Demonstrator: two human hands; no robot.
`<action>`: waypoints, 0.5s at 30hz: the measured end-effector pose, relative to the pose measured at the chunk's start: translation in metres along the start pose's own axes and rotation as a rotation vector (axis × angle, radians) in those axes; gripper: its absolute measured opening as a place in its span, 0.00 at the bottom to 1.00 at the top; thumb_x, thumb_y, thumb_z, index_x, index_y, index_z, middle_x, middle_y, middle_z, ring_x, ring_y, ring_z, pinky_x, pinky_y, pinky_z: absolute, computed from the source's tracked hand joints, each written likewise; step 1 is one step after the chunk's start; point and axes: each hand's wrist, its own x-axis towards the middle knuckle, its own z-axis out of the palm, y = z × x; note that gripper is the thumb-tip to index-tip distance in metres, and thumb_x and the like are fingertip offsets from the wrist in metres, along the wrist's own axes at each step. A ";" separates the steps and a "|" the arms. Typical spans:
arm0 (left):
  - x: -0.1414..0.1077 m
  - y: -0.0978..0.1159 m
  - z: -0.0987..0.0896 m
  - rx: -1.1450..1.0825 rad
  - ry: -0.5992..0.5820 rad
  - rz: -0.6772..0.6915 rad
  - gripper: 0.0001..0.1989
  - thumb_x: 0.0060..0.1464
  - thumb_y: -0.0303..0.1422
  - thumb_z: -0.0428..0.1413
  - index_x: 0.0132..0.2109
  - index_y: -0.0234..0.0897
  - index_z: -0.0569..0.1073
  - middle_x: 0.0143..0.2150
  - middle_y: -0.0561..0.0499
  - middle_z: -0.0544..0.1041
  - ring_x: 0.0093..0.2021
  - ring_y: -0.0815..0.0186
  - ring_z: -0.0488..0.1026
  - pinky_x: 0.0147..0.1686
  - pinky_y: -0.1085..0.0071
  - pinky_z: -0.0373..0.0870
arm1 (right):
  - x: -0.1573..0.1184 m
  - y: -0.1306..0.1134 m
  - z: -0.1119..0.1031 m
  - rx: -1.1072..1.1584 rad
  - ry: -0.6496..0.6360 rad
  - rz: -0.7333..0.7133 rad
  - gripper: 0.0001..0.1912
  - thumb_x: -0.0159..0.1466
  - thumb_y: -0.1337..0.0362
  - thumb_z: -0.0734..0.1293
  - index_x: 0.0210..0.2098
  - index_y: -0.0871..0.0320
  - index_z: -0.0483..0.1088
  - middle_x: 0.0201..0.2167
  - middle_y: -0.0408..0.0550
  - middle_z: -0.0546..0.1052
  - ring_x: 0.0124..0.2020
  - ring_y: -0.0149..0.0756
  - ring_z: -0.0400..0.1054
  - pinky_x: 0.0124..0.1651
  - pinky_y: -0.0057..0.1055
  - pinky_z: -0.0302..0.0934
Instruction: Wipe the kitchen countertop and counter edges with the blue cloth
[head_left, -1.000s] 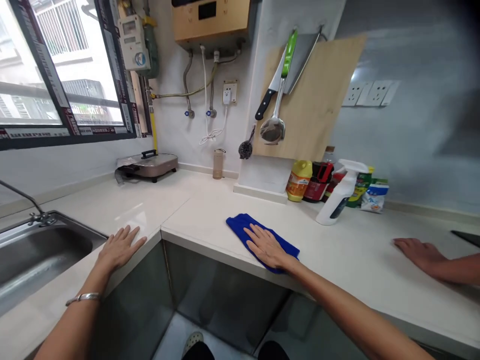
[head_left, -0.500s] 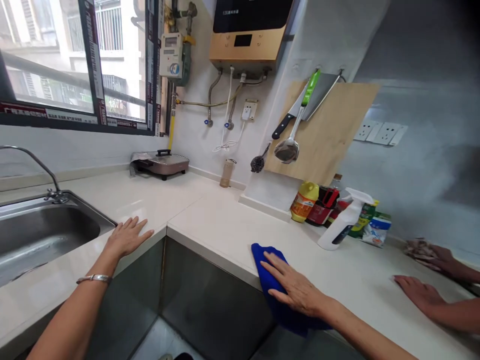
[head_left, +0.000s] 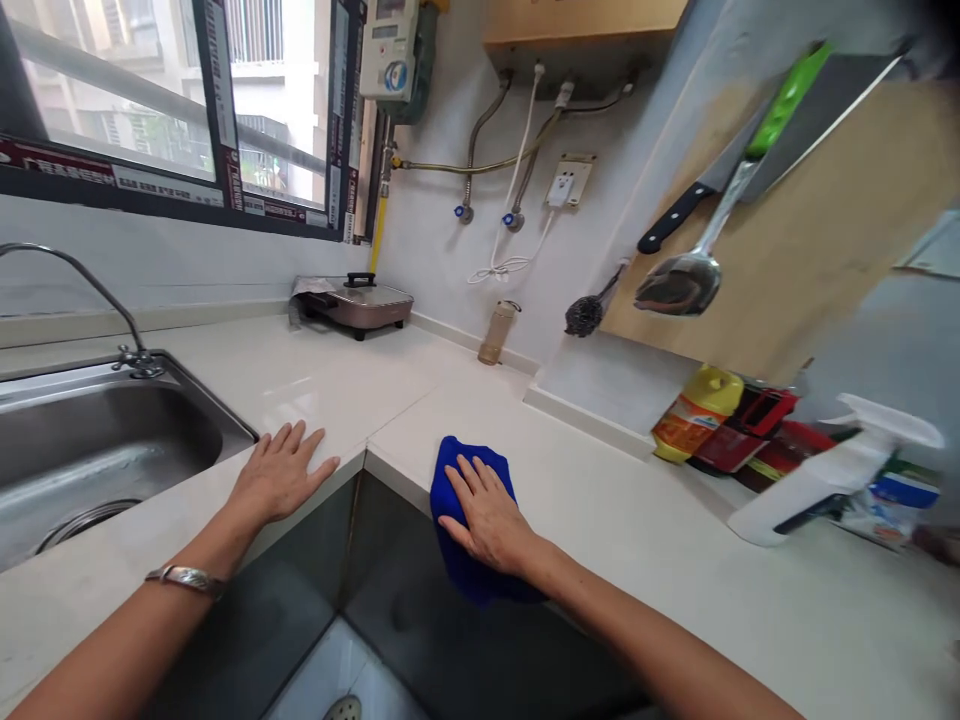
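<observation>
My left hand (head_left: pixel 279 474) lies flat on the white countertop (head_left: pixel 300 345) beside the sink's right corner, fingers spread, holding nothing. On the other side of the counter's inner corner, my right hand (head_left: pixel 487 510) presses flat with fingers apart on a blue cloth (head_left: pixel 444 500). Part of the cloth rests on the counter and the rest hangs over the front edge. The palm hides the middle of the cloth.
A steel sink (head_left: pixel 172 425) with a faucet (head_left: pixel 139 360) is at left. An electric pan (head_left: pixel 367 305) and a bottle (head_left: pixel 498 333) stand at the back. At right are a white spray bottle (head_left: pixel 821 480), a yellow container (head_left: pixel 697 415) and hanging utensils (head_left: pixel 686 280).
The view has turned right and closer. My right hand and the blue cloth have moved left along the counter edge, nearer the corner. The other person's hands have mostly left the view.
</observation>
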 end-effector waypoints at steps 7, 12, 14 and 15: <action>-0.001 0.001 0.003 -0.029 0.018 0.000 0.40 0.63 0.56 0.37 0.73 0.37 0.56 0.76 0.40 0.50 0.76 0.48 0.43 0.72 0.48 0.42 | 0.081 -0.033 0.004 0.142 0.026 -0.109 0.40 0.71 0.44 0.54 0.73 0.63 0.46 0.75 0.61 0.44 0.75 0.60 0.33 0.74 0.57 0.36; -0.004 0.004 -0.001 -0.014 -0.028 -0.008 0.40 0.65 0.56 0.37 0.73 0.36 0.54 0.77 0.39 0.46 0.77 0.50 0.41 0.73 0.50 0.39 | 0.118 -0.036 -0.001 0.269 -0.019 -0.169 0.39 0.72 0.41 0.46 0.73 0.58 0.47 0.75 0.52 0.44 0.76 0.51 0.32 0.76 0.51 0.32; -0.005 0.003 -0.002 -0.016 -0.034 -0.011 0.40 0.65 0.56 0.37 0.74 0.36 0.53 0.77 0.40 0.46 0.77 0.50 0.41 0.73 0.49 0.40 | 0.134 -0.037 -0.001 0.296 -0.019 -0.147 0.36 0.73 0.43 0.45 0.73 0.56 0.48 0.75 0.50 0.45 0.76 0.49 0.32 0.76 0.49 0.31; -0.004 0.003 -0.001 -0.014 -0.033 -0.012 0.40 0.65 0.56 0.37 0.74 0.37 0.53 0.77 0.40 0.46 0.77 0.50 0.41 0.73 0.49 0.40 | 0.142 -0.038 -0.001 0.304 -0.014 -0.126 0.36 0.74 0.44 0.45 0.73 0.56 0.48 0.75 0.51 0.45 0.76 0.49 0.32 0.76 0.49 0.31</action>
